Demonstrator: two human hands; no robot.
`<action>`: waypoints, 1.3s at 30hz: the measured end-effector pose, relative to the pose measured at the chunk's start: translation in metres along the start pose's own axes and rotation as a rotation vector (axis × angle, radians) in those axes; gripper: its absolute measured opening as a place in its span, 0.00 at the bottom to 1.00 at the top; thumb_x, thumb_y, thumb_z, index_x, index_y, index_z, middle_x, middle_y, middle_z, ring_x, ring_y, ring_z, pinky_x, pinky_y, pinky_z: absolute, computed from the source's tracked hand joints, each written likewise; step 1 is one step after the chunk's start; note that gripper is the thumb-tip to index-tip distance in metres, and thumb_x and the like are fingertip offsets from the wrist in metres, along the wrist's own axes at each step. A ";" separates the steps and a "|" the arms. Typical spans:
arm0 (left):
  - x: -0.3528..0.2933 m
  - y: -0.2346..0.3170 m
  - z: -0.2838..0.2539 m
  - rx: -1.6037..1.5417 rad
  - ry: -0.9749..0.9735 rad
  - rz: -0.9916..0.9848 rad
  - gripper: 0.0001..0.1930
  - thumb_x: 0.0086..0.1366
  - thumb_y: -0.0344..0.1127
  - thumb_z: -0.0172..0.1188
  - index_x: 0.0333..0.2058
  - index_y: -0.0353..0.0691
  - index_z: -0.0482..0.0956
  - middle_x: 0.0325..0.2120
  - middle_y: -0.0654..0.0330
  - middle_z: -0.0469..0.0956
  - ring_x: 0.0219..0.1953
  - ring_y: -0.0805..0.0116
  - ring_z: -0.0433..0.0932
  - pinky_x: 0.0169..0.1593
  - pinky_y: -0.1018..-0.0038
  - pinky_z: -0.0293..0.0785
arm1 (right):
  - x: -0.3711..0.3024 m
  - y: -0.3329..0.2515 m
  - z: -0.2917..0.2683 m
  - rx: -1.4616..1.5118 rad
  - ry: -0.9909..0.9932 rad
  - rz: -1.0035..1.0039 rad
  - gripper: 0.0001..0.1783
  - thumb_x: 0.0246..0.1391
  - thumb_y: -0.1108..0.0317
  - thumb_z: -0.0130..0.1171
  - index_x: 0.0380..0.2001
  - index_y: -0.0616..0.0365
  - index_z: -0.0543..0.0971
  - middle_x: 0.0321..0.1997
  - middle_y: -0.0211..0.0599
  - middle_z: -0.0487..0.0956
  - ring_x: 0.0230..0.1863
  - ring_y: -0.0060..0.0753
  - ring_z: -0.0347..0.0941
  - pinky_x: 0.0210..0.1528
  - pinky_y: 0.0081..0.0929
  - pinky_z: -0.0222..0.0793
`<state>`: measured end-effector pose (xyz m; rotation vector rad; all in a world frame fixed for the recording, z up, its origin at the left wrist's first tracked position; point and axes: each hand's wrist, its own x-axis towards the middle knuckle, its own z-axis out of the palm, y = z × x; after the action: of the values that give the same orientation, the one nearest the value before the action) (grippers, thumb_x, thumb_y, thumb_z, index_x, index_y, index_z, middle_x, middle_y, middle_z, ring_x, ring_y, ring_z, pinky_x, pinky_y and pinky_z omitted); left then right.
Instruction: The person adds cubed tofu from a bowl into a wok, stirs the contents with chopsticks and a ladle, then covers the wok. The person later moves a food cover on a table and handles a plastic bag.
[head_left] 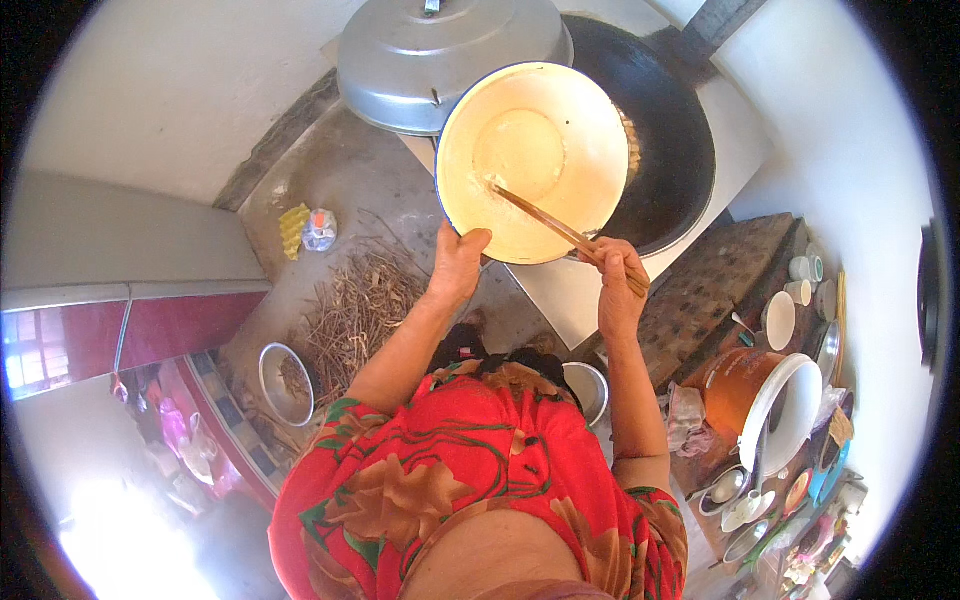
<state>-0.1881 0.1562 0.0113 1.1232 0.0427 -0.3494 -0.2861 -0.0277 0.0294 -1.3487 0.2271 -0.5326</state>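
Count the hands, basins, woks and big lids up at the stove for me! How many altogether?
Hands: 2 (left hand on the basin rim, right hand holding the chopsticks)
Basins: 1, cream
Woks: 1, the black wok
Big lids: 1, the silver lid
Total: 5

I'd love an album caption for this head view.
Left hand holds a blue-rimmed cream basin, right hand holds chopsticks over it, before a black wok.
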 end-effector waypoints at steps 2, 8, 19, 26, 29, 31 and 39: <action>0.000 -0.001 -0.002 -0.014 0.007 0.010 0.22 0.51 0.21 0.46 0.48 0.27 0.63 0.41 0.57 0.71 0.41 0.69 0.69 0.46 0.75 0.65 | -0.001 -0.004 0.002 0.079 0.016 -0.010 0.13 0.56 0.65 0.49 0.27 0.65 0.74 0.37 0.39 0.69 0.37 0.30 0.70 0.44 0.30 0.71; -0.001 0.005 0.005 0.077 -0.016 0.016 0.22 0.51 0.22 0.46 0.48 0.28 0.63 0.41 0.58 0.71 0.42 0.69 0.69 0.47 0.75 0.64 | 0.006 -0.004 0.016 0.197 0.006 0.019 0.13 0.57 0.65 0.47 0.27 0.65 0.73 0.37 0.37 0.69 0.39 0.31 0.70 0.44 0.35 0.73; 0.007 0.002 0.003 -0.014 0.075 0.086 0.21 0.50 0.23 0.48 0.47 0.28 0.65 0.41 0.56 0.72 0.42 0.66 0.71 0.47 0.72 0.66 | 0.003 0.001 0.021 0.326 -0.048 0.106 0.14 0.57 0.63 0.48 0.29 0.65 0.73 0.39 0.38 0.69 0.40 0.34 0.72 0.47 0.36 0.71; 0.012 0.013 0.001 0.121 0.081 0.117 0.25 0.49 0.21 0.45 0.50 0.29 0.62 0.44 0.56 0.69 0.45 0.68 0.67 0.51 0.74 0.61 | -0.007 -0.012 0.029 0.300 -0.068 0.150 0.13 0.58 0.66 0.44 0.31 0.66 0.73 0.40 0.36 0.69 0.41 0.36 0.72 0.50 0.34 0.68; 0.013 0.019 0.008 0.119 0.096 0.132 0.25 0.49 0.22 0.45 0.50 0.29 0.62 0.43 0.57 0.69 0.45 0.69 0.67 0.51 0.75 0.61 | -0.005 0.008 0.012 0.240 -0.091 0.161 0.13 0.58 0.67 0.44 0.31 0.66 0.74 0.40 0.36 0.69 0.41 0.36 0.72 0.51 0.33 0.67; 0.014 0.021 0.006 0.125 0.092 0.137 0.25 0.49 0.21 0.44 0.50 0.29 0.62 0.43 0.58 0.69 0.45 0.69 0.66 0.51 0.75 0.61 | 0.004 0.010 -0.004 0.239 -0.010 0.138 0.12 0.58 0.67 0.45 0.31 0.66 0.74 0.41 0.35 0.68 0.42 0.35 0.71 0.50 0.32 0.67; 0.012 0.032 0.026 0.189 0.129 0.144 0.25 0.49 0.19 0.43 0.50 0.29 0.62 0.42 0.59 0.69 0.44 0.71 0.66 0.49 0.79 0.61 | -0.005 0.018 0.008 0.367 -0.041 0.181 0.11 0.58 0.71 0.43 0.35 0.66 0.73 0.42 0.37 0.70 0.45 0.38 0.70 0.53 0.37 0.67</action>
<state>-0.1711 0.1422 0.0484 1.3268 0.0426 -0.1539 -0.2830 -0.0165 0.0133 -0.9702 0.2041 -0.3722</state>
